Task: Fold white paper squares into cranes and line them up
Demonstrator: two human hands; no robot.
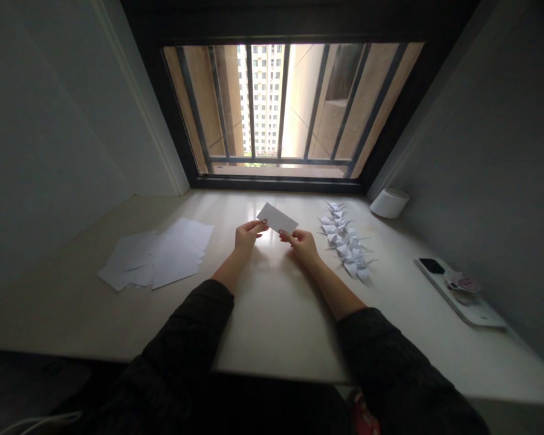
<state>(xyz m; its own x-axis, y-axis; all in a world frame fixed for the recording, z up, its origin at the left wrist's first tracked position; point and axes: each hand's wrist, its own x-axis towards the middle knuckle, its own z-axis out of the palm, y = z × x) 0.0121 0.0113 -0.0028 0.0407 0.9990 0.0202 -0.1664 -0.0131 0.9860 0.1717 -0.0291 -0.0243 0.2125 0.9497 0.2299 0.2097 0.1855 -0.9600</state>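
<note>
A small white folded paper (pixel 277 217) is held up above the pale desk (pixel 272 320), in front of the window. My left hand (pixel 248 235) pinches its near left edge between thumb and fingers. My right hand (pixel 303 243) pinches its lower right corner. Both sleeves are dark. A loose pile of white paper sheets (pixel 158 254) lies to the left of my left hand. A row of several folded white paper cranes (pixel 346 246) lies just right of my right hand.
A barred window (pixel 281 109) closes the far end of the desk, and walls stand on both sides. A white round object (pixel 389 202) sits at the back right. A phone (pixel 457 289) with a round sticker lies near the right wall.
</note>
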